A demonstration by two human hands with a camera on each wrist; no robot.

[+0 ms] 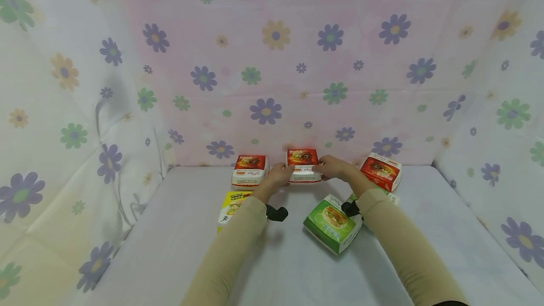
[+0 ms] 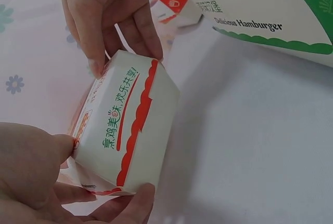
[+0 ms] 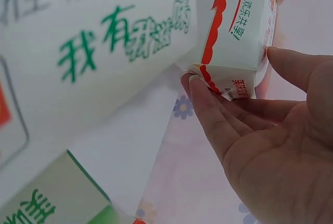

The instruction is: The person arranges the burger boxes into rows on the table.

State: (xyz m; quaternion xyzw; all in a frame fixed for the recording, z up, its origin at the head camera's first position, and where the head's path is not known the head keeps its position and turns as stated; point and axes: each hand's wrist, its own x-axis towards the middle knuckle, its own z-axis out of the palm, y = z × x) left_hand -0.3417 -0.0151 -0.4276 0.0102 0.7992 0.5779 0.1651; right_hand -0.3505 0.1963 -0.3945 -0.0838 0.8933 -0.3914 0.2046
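A red-and-white hamburger box (image 1: 302, 157) stands at the back of the table, close to the flowered cloth. My left hand (image 1: 277, 176) grips its left end and my right hand (image 1: 337, 168) its right end. In the left wrist view, the left thumb and fingers (image 2: 31, 169) curl around one end of the box (image 2: 151, 125), while the right hand (image 2: 106, 13) holds the opposite end. The right wrist view shows the right hand (image 3: 276, 125) with its thumb on the lid edge and its fingertips along the lower side.
A second red box (image 1: 250, 166) sits just left, with a yellow box (image 1: 229, 209) partly behind the left forearm. At right are an angled red box (image 1: 380, 173), a green box (image 1: 331, 223) and another green box (image 1: 394, 198), mostly hidden. Flowered cloth (image 1: 276, 74) encloses the table.
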